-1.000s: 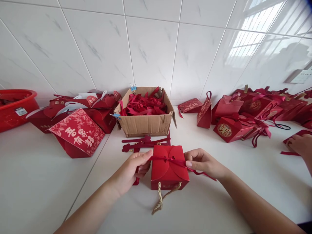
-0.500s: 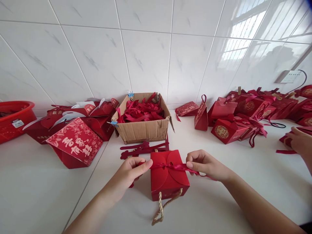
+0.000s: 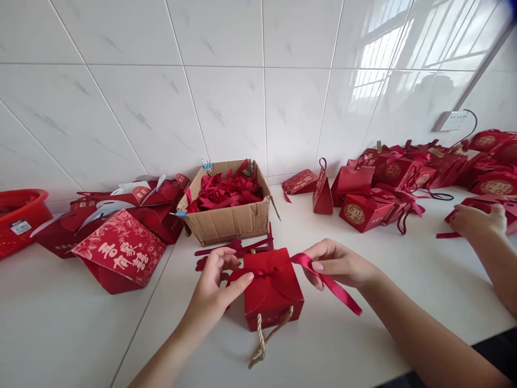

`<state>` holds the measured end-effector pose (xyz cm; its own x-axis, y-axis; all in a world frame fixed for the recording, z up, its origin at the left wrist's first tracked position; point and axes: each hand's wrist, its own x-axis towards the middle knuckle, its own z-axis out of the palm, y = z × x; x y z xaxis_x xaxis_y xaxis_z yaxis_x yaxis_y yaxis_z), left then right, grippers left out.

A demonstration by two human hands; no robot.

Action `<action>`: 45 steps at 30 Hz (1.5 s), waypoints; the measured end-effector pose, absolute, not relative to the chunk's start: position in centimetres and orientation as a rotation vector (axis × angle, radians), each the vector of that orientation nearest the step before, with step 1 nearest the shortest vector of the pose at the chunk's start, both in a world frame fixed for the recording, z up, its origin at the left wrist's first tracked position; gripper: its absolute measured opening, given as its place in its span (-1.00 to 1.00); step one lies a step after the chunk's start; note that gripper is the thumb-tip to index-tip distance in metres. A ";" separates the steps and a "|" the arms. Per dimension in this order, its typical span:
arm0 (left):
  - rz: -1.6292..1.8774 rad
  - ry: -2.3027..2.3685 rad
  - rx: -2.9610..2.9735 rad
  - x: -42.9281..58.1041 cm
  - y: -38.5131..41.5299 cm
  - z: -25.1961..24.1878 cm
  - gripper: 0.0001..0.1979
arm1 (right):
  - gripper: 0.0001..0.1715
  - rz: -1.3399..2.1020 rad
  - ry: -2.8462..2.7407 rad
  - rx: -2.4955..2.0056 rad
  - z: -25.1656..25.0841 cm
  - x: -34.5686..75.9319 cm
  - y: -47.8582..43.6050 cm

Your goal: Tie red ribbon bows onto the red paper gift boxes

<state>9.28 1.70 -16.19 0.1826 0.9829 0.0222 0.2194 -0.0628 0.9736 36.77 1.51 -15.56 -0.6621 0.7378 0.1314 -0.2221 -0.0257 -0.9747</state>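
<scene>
A red gift box (image 3: 274, 307) with twisted cord handles (image 3: 260, 339) stands before me, its top flaps folded together. A dark red ribbon (image 3: 341, 293) runs through the holes in the top. To the right of the box, my right hand (image 3: 337, 264) pinches this ribbon between thumb and fingers, and its tail hangs below the hand. My left hand (image 3: 220, 283) is at the box's left side. Its thumb lies at the top's left edge, and its curled fingers are apart from the thumb. The ribbon's left part is partly hidden behind that thumb.
A cardboard box (image 3: 228, 223) of ribbons stands behind. Flat dark red strips (image 3: 238, 249) lie before it. Red gift boxes are at left (image 3: 121, 253) and right (image 3: 365, 213). A red basket (image 3: 24, 221) is far left. Another person's hand (image 3: 480, 221) touches a red box at right.
The view has shifted a little. My right hand has lifted the ribbon, whose tail now hangs in view. My left thumb and fingers have spread apart. The other person's hand now reaches over a box.
</scene>
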 end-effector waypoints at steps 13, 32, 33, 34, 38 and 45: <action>0.932 1.113 1.835 13.3 1.1 -11.1 -0.60 | -0.62 1.576 -1.860 -0.614 -12.1 33.9 0.7; 0.978 1.419 1.934 11.6 0.7 -11.4 -0.71 | -0.63 1.248 -1.822 -0.790 -13.2 32.7 1.0; 0.927 1.426 1.881 11.3 0.9 -12.0 -0.69 | -0.60 1.297 -1.826 -0.774 -13.3 32.9 1.1; 0.887 1.416 1.847 11.0 1.0 -12.6 -0.69 | -0.58 1.330 -1.836 -0.761 -13.4 33.0 1.2; 0.766 1.297 1.743 10.6 1.2 -13.9 -0.62 | -0.53 1.373 -1.890 -0.723 -13.6 33.4 1.5; 0.826 1.325 1.610 10.4 1.3 -13.5 -0.58 | -0.62 1.467 -1.828 -0.717 -14.3 34.1 1.6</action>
<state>10.37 1.25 -13.53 0.2137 0.9763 -0.0330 0.3997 -0.0566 0.9149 34.13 1.62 -14.27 -0.6196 0.7673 0.1652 0.0051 0.2144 -0.9767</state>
